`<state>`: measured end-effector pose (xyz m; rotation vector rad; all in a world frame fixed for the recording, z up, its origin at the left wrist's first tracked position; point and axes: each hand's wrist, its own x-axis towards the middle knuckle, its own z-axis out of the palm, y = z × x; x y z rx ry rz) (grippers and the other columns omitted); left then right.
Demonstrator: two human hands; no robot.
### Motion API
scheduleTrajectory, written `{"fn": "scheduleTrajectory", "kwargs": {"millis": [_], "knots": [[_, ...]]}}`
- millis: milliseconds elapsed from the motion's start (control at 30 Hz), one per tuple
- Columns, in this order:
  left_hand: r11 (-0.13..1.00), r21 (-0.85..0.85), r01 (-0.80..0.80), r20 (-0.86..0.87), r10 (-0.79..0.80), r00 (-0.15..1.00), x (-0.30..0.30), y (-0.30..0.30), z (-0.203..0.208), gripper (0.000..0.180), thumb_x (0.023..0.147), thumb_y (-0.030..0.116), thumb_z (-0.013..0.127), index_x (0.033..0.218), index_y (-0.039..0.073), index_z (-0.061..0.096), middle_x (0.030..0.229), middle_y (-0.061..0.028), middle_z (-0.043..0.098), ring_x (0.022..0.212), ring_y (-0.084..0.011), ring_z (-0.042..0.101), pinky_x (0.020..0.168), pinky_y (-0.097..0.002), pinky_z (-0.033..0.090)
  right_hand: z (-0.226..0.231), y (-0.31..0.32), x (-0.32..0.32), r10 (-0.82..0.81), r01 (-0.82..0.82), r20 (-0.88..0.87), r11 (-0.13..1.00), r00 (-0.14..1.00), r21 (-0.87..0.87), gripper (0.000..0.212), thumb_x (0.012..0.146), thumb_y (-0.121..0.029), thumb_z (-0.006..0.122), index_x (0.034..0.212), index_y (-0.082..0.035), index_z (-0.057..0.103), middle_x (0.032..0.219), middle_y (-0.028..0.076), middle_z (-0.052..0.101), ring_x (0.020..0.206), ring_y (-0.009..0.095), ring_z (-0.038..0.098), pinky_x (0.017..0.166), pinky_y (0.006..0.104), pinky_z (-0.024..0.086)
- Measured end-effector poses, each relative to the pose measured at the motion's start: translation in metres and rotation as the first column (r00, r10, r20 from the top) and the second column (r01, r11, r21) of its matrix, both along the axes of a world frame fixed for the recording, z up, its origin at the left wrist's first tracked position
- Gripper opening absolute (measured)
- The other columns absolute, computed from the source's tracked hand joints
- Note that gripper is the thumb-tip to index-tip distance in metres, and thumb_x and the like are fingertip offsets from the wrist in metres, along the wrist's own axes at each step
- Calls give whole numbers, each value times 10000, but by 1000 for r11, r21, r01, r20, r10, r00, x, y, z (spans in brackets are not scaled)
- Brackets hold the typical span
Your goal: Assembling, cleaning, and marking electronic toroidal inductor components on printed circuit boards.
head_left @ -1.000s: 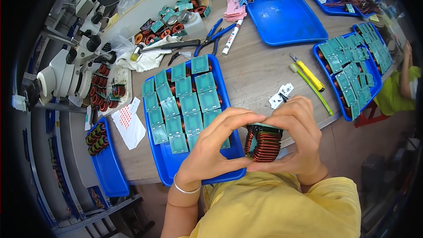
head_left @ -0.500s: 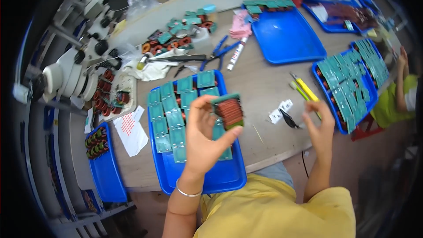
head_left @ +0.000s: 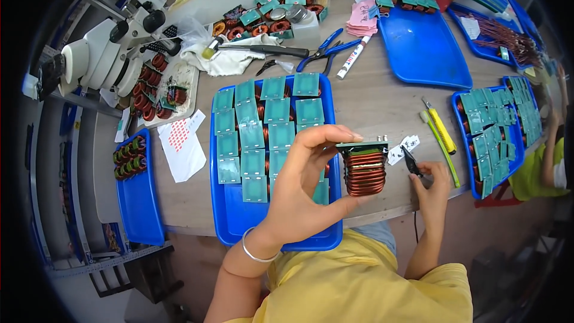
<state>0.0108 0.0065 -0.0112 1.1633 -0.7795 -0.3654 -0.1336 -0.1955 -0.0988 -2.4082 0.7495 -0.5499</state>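
Raised over the bench, a copper-wound coil (head_left: 366,173) has a green circuit board along its top, with short pins standing up from the board. My left hand (head_left: 305,188) is closed around it, fingers at the board and thumb at the lower winding. To the right, low over the bench edge, my right hand (head_left: 431,186) grips slim black tweezers (head_left: 410,160), their tip pointing up and left. Close to that tip lies a white paper label (head_left: 403,149) with black print. Beneath my left hand, rows of green-board coils (head_left: 274,107) fill much of a blue tray (head_left: 222,218).
Right of the tweezers lie a yellow cutter knife (head_left: 441,128) and a green brush (head_left: 439,152). Behind are a white marker (head_left: 354,58), blue-handled pliers (head_left: 326,51) and a hammer (head_left: 263,49). More blue trays (head_left: 427,54) stand right; a person's arm (head_left: 555,143) shows beyond.
My right hand has come down and taken hold of the black tweezers from the bench. My left hand has moved right with the coil and turned it board-side up.
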Motion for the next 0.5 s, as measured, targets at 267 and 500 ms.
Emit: {"fn": "scheduleTrajectory", "kwargs": {"millis": [267,500], "knots": [[984,-94,152,-70,-159,985,1,-1,-1,635,598,-130,683,1146,32,407,1132,-117,461,1145,-224,440,989,-354,342,0,0,3,-5,5,0,1000,1000,-18,201,658,46,652,837,1,569,788,95,544,762,222,527,706,301,411],[987,-59,151,-76,-155,985,-1,-2,-2,641,589,-122,699,1140,38,413,1128,-95,458,1131,-211,441,984,-347,340,1,-1,1,-22,23,20,999,1000,-44,177,676,33,644,833,-2,569,787,98,549,768,227,529,721,305,396]]}}
